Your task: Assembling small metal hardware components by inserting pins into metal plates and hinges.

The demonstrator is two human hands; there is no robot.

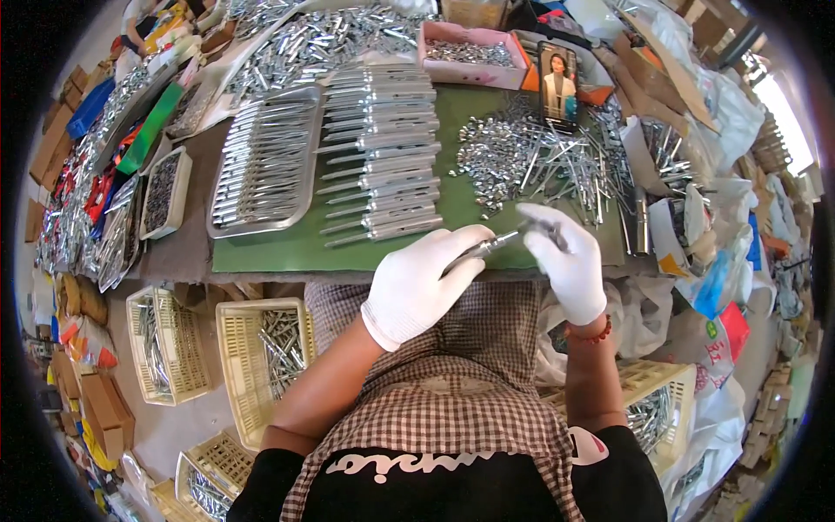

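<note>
Silver metal rod (491, 246) in hand
My left hand (424, 285) closes around it; whether my right hand (571, 265) grips, I cannot tell.

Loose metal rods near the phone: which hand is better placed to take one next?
Probably the right hand: it's nearer the rods, while the left hand grips a metal tube. Whether the right is empty is unclear.

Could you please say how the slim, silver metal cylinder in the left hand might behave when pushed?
The slim, silver metal cylinder would probably stay stiff, looking straight and metallic. Set down, it might roll, since its barrel looks round. Its shiny surface could feel slippery to the white-gloved left hand.
</note>
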